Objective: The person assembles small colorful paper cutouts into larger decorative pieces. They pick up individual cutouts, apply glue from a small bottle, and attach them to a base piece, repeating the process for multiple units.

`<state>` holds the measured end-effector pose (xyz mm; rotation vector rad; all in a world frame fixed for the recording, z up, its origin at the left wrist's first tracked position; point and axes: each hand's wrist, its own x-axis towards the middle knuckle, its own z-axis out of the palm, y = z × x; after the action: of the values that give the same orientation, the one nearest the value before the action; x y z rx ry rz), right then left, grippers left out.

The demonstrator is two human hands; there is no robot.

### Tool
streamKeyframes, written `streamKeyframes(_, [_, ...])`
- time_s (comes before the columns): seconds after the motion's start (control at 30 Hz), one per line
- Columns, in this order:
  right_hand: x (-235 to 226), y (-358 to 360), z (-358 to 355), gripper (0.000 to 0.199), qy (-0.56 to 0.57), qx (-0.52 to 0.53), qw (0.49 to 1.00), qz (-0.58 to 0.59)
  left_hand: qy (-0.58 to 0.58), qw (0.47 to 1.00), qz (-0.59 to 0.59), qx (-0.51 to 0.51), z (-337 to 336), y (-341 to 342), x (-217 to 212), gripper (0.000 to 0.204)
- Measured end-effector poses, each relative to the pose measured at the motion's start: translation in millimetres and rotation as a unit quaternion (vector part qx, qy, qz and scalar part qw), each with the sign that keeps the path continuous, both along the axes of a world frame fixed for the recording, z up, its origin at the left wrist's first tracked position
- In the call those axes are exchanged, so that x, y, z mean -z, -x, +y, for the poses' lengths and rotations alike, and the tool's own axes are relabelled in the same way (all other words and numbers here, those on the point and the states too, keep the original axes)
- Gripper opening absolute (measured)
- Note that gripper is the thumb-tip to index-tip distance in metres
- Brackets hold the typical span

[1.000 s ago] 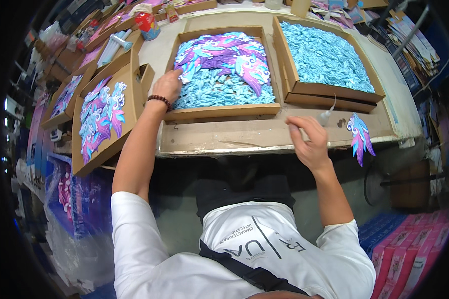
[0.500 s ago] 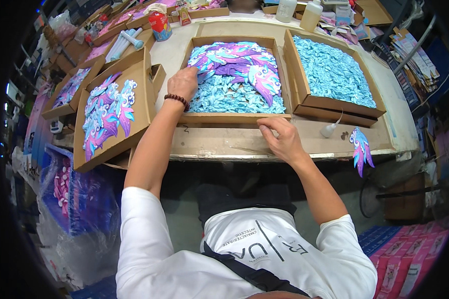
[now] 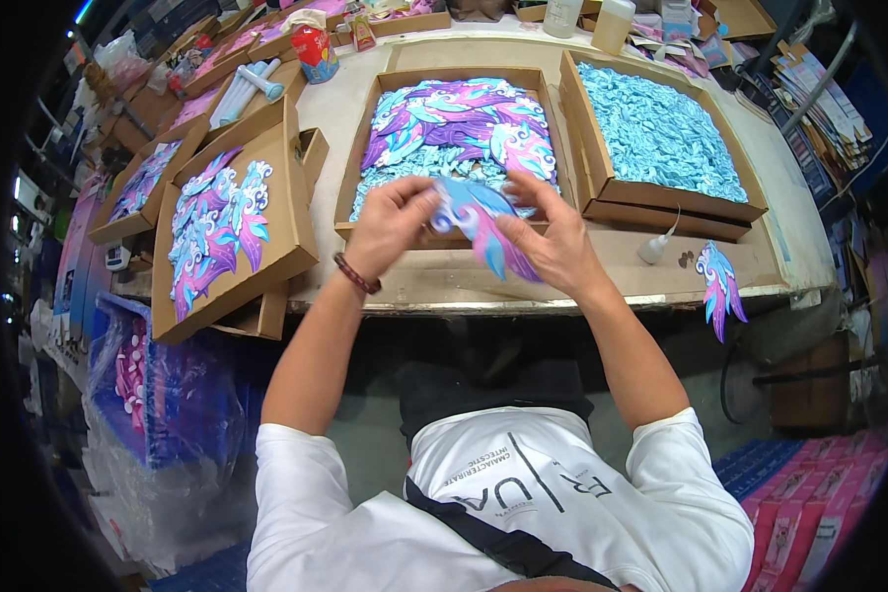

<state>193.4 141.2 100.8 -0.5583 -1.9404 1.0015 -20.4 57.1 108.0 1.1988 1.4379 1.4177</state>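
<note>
Purple-and-blue piece [image 3: 485, 232]: lifted over the near edge of the middle box [image 3: 454, 75], slightly blurred.
Left hand [image 3: 390, 225]: thumb and fingers nearly closed, pinching its left end.
Right hand [image 3: 559, 247]: half-curled, thumb and fingers gripping its right side.
Middle box: just beyond my hands; many patterned pieces lie unlifted over pale blue ones, so I judge plenty is left.
Blue-filled box [image 3: 661, 200]: beyond my right hand, heaped.
Lone piece [image 3: 721, 291]: right of my right hand, overhanging the bench [image 3: 691, 281], set apart.
</note>
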Motion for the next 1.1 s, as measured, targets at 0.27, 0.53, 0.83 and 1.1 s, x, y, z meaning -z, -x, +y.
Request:
streamKeyframes(0.27, [29.2,-41.2,1.3,0.028,0.261,-0.025,0.965,0.022,0.017,0.981,0.192,-0.006,35.0,15.7,21.7,0.019])
streamKeyframes(0.53, [50.8,-60.3,-8.9,0.029,0.351,-0.044,0.935,0.033,0.154,0.823,0.544,0.056,92.6,18.7,44.2,0.028])
streamKeyframes(0.83, [54.7,-67.2,-6.2,0.029,0.386,-0.067,0.918,0.068,0.008,0.942,0.336,-0.013,82.5,24.2,40.5,0.018])
streamKeyframes(1.1, [50.1,-51.0,-6.8,0.025,0.438,-0.096,0.887,0.111,-0.009,0.927,-0.369,0.058,14.1,0.8,37.5,0.026])
